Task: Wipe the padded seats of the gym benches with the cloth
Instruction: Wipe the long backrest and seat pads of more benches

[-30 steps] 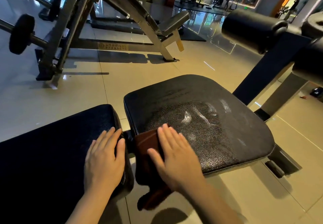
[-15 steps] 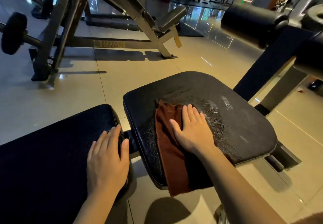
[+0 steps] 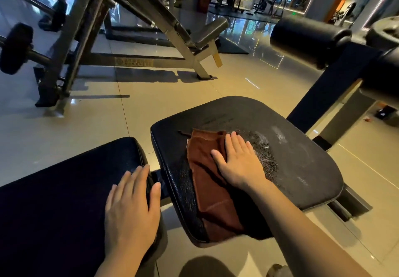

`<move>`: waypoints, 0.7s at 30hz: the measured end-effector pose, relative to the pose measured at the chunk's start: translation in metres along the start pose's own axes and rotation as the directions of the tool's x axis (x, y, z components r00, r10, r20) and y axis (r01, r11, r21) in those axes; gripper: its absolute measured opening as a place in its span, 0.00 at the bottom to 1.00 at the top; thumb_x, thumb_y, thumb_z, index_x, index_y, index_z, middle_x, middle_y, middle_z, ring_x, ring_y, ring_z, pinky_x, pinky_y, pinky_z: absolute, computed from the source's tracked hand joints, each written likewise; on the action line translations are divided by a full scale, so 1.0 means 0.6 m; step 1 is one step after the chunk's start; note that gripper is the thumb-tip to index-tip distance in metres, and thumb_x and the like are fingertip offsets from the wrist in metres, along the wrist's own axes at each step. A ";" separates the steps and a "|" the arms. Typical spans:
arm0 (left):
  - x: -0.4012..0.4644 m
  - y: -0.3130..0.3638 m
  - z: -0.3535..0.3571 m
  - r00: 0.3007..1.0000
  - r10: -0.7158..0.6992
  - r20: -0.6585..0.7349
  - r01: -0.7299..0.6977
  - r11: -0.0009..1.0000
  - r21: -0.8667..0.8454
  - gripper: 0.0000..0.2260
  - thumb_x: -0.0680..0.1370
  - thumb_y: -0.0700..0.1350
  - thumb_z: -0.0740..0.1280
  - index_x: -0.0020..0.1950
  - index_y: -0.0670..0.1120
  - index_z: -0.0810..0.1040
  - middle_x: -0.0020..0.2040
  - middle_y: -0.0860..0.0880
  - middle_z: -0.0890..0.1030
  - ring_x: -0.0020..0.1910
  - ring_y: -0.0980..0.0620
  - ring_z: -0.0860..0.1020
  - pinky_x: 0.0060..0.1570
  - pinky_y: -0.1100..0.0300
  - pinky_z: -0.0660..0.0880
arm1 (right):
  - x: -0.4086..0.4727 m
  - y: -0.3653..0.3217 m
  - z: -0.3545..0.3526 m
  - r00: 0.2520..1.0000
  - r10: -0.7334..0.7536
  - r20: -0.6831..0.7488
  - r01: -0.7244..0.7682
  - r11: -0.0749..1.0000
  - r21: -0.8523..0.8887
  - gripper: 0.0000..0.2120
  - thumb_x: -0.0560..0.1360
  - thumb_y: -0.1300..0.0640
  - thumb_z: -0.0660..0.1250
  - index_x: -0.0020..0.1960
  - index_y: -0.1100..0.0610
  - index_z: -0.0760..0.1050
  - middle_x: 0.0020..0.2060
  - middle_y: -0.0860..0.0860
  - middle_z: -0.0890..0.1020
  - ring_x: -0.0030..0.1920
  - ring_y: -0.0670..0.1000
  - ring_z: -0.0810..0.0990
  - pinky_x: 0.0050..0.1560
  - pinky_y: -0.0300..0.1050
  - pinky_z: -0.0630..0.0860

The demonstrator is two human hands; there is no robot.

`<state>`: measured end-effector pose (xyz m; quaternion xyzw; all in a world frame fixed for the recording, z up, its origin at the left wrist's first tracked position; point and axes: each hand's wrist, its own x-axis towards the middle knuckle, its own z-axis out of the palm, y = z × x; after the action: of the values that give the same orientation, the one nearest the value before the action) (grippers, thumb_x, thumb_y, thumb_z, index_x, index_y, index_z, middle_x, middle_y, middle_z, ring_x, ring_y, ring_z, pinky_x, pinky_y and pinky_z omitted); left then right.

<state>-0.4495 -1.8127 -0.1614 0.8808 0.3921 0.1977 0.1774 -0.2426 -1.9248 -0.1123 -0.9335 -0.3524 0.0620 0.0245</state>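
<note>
A black padded seat (image 3: pixel 291 147) of the bench fills the middle of the head view, with pale wet streaks on its right half. A reddish-brown cloth (image 3: pixel 207 177) lies spread across its left half and hangs over the near edge. My right hand (image 3: pixel 239 162) presses flat on the cloth with straight fingers pointing away from me. My left hand (image 3: pixel 131 207) rests flat on the end of the dark back pad (image 3: pixel 64 190) at the lower left, beside the gap between the two pads.
Black roller pads (image 3: pixel 308 36) on a dark post (image 3: pixel 328 86) rise at the right. An incline bench frame (image 3: pixel 151 17) with a weight plate (image 3: pixel 15 47) stands across the tiled floor (image 3: pixel 75 129) behind. More machines line the far wall.
My right hand has slid the cloth from the seat's near left edge up onto the middle of the seat, spreading it out. My left hand has stayed on the back pad.
</note>
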 end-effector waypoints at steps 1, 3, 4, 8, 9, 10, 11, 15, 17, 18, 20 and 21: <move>0.001 0.000 0.001 1.000 0.004 0.010 -0.004 1.000 0.020 0.31 0.79 0.62 0.44 0.73 0.47 0.69 0.71 0.46 0.73 0.72 0.45 0.68 0.70 0.46 0.59 | -0.031 -0.002 0.006 0.999 -0.030 -0.011 0.030 0.999 -0.017 0.40 0.77 0.31 0.34 0.80 0.55 0.38 0.79 0.52 0.39 0.78 0.49 0.37 0.76 0.46 0.35; 0.004 0.002 0.003 1.000 0.024 0.012 -0.025 0.998 0.065 0.30 0.79 0.62 0.46 0.71 0.47 0.72 0.69 0.46 0.74 0.70 0.43 0.70 0.67 0.42 0.64 | -0.090 -0.007 0.016 0.995 -0.088 -0.048 0.086 0.996 -0.031 0.47 0.66 0.27 0.23 0.78 0.51 0.34 0.77 0.47 0.35 0.76 0.45 0.33 0.74 0.43 0.31; 0.005 0.002 0.006 0.999 0.033 0.006 -0.034 0.995 0.089 0.29 0.80 0.62 0.47 0.70 0.47 0.73 0.68 0.45 0.75 0.69 0.42 0.72 0.66 0.41 0.66 | -0.103 -0.007 0.015 0.995 -0.094 -0.026 0.093 0.995 -0.043 0.47 0.64 0.27 0.21 0.77 0.50 0.32 0.75 0.46 0.34 0.75 0.44 0.32 0.73 0.42 0.30; 0.010 -0.002 0.019 0.999 0.045 -0.010 -0.043 0.992 0.121 0.26 0.81 0.60 0.49 0.68 0.47 0.75 0.67 0.45 0.76 0.68 0.41 0.73 0.64 0.39 0.67 | -0.024 -0.007 0.005 0.994 -0.102 0.035 0.103 0.994 -0.022 0.38 0.77 0.32 0.37 0.80 0.51 0.38 0.78 0.48 0.38 0.78 0.46 0.36 0.76 0.44 0.34; 0.010 -0.002 0.019 0.999 0.032 0.002 -0.032 0.994 0.109 0.27 0.81 0.60 0.48 0.69 0.48 0.74 0.68 0.45 0.76 0.69 0.42 0.72 0.66 0.40 0.66 | 0.006 -0.010 0.001 0.994 -0.099 0.049 0.099 0.995 -0.014 0.37 0.79 0.33 0.40 0.80 0.53 0.39 0.79 0.49 0.39 0.78 0.47 0.37 0.77 0.46 0.36; 0.010 -0.002 0.019 1.000 0.021 0.014 -0.022 0.996 0.087 0.28 0.80 0.61 0.46 0.70 0.49 0.73 0.69 0.46 0.74 0.71 0.43 0.70 0.68 0.40 0.64 | 0.031 -0.014 0.000 0.996 -0.080 0.051 0.080 0.997 -0.012 0.36 0.80 0.34 0.42 0.80 0.54 0.40 0.79 0.51 0.41 0.78 0.48 0.38 0.77 0.46 0.36; 0.009 -0.003 0.017 1.000 0.015 0.013 -0.016 0.998 0.060 0.29 0.80 0.62 0.45 0.72 0.50 0.71 0.71 0.47 0.73 0.72 0.44 0.68 0.69 0.42 0.61 | 0.048 -0.019 0.000 0.998 -0.056 0.041 0.057 0.998 -0.015 0.36 0.81 0.35 0.42 0.80 0.56 0.40 0.79 0.52 0.41 0.79 0.49 0.39 0.77 0.47 0.37; 0.012 -0.002 0.011 1.000 0.026 -0.003 -0.026 1.000 -0.010 0.29 0.80 0.62 0.43 0.74 0.50 0.67 0.71 0.48 0.72 0.73 0.46 0.66 0.71 0.44 0.58 | 0.039 -0.046 0.004 0.993 -0.092 0.068 0.093 0.996 -0.011 0.34 0.82 0.39 0.42 0.80 0.59 0.40 0.79 0.55 0.41 0.79 0.52 0.39 0.76 0.48 0.36; 0.013 0.000 0.007 0.999 0.033 0.010 -0.033 0.999 -0.021 0.30 0.80 0.62 0.42 0.76 0.51 0.65 0.72 0.49 0.71 0.74 0.46 0.64 0.72 0.44 0.57 | 0.004 -0.074 0.010 0.980 -0.185 0.073 0.186 0.982 -0.008 0.33 0.83 0.40 0.42 0.80 0.59 0.40 0.79 0.55 0.41 0.79 0.51 0.39 0.77 0.47 0.36; 0.012 0.000 0.006 0.999 0.032 0.016 -0.032 0.999 -0.029 0.30 0.79 0.62 0.40 0.76 0.52 0.63 0.73 0.49 0.70 0.75 0.47 0.63 0.73 0.45 0.55 | -0.015 -0.090 0.015 0.970 -0.236 0.062 0.237 0.972 -0.007 0.33 0.83 0.41 0.42 0.80 0.59 0.40 0.79 0.55 0.42 0.79 0.51 0.39 0.77 0.47 0.36; 0.010 0.003 0.004 0.999 0.025 0.028 -0.024 0.999 -0.048 0.32 0.77 0.63 0.36 0.77 0.54 0.58 0.75 0.51 0.67 0.76 0.49 0.59 0.74 0.48 0.51 | -0.040 -0.119 0.025 0.948 -0.316 0.049 0.316 0.949 -0.007 0.32 0.83 0.40 0.41 0.80 0.58 0.40 0.79 0.54 0.41 0.78 0.50 0.38 0.77 0.47 0.35; 0.010 0.003 0.003 0.999 0.023 0.031 -0.021 0.998 -0.062 0.32 0.76 0.63 0.35 0.77 0.55 0.56 0.76 0.52 0.65 0.77 0.51 0.58 0.74 0.49 0.50 | -0.044 -0.126 0.028 0.942 -0.331 0.051 0.332 0.943 -0.005 0.32 0.83 0.40 0.41 0.80 0.57 0.40 0.79 0.54 0.41 0.78 0.50 0.37 0.76 0.46 0.34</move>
<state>-0.4436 -1.8097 -0.1607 0.8821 0.3731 0.1977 0.2087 -0.3140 -1.8855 -0.1199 -0.8592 -0.5054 0.0777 0.0198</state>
